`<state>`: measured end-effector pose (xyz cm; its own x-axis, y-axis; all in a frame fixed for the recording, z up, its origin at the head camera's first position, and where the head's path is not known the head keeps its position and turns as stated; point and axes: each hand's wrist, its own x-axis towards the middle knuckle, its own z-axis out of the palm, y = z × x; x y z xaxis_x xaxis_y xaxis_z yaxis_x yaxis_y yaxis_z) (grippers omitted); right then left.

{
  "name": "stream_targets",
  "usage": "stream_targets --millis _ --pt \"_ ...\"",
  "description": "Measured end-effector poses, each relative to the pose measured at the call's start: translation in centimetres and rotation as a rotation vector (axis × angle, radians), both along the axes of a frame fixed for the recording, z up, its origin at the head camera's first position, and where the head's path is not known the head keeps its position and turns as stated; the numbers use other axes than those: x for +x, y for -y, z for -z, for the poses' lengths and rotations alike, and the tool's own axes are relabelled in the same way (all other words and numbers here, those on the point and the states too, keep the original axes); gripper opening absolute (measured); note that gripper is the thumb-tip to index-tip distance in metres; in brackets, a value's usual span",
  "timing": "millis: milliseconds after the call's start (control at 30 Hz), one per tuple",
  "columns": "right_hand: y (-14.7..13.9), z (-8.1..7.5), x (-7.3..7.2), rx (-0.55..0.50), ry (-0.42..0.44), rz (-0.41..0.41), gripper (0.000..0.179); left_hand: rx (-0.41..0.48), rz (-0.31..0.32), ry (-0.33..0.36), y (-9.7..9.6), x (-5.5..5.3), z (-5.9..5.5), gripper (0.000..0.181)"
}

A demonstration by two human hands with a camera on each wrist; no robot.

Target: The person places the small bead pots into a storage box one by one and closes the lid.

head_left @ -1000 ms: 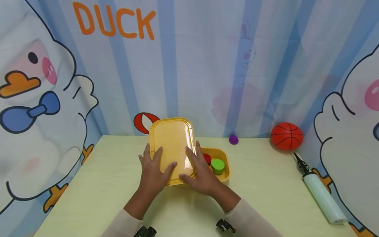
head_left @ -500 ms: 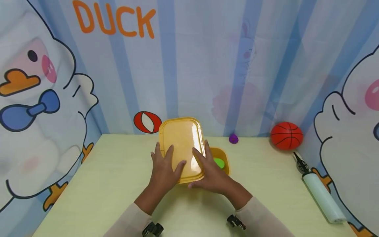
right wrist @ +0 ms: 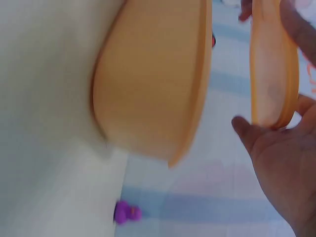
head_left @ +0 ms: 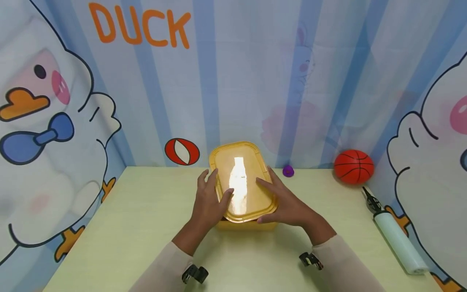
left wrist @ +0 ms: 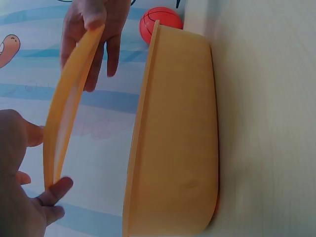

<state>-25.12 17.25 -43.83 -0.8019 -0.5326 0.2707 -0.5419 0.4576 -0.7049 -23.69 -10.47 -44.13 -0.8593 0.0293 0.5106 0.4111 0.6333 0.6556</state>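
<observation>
A yellow plastic lid [head_left: 220,162] is held by both hands above a matching yellow box [head_left: 248,226]. My left hand [head_left: 208,202] grips the lid's left edge, thumb on top and fingertips underneath. On the opposite edge, my right hand [head_left: 292,207] holds it the same way. In the left wrist view a gap shows between the lid [left wrist: 69,98] and the rim of the box [left wrist: 173,133], which stands upright on the table. From the head view the lid hides the box's inside, and only its front wall shows.
A small purple toy [head_left: 288,171] sits at the table's back edge, behind the box. Farther right are a red ball with black lines [head_left: 354,167] and a pale green hand pump [head_left: 399,243] with a black nozzle. A duck-printed curtain [head_left: 248,81] hangs behind the table [head_left: 127,227].
Both hands have carried the lid rightward, from beside the box's left part to over it. The red and green pieces seen inside the box earlier are now covered from view.
</observation>
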Motion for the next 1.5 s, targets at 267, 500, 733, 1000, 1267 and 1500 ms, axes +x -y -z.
stream_targets --millis 267,500,733,1000,1267,1500 --pt "-2.9 -0.2 -0.5 -0.006 0.038 -0.06 0.104 0.085 0.103 0.082 0.1 -1.4 -0.4 0.077" --pt "-3.9 -0.1 0.0 -0.078 0.008 -0.101 0.101 0.253 0.188 0.265 1.0 -2.1 -1.0 0.091" --pt "-5.2 -0.7 0.4 -0.154 0.002 -0.143 0.095 0.575 0.309 0.485 2.7 -4.4 -2.5 0.084" --pt "-6.1 -0.7 0.2 -0.198 0.011 -0.25 0.089 0.588 0.466 0.612 4.4 -6.9 -2.5 0.071" --pt "-6.9 -0.8 0.1 -0.179 -0.003 -0.178 0.074 0.672 0.467 0.679 4.6 -6.8 -2.2 0.076" --pt "-6.8 0.1 0.0 -0.219 -0.051 -0.036 0.061 0.812 0.416 0.683 4.4 -6.4 -1.8 0.086"
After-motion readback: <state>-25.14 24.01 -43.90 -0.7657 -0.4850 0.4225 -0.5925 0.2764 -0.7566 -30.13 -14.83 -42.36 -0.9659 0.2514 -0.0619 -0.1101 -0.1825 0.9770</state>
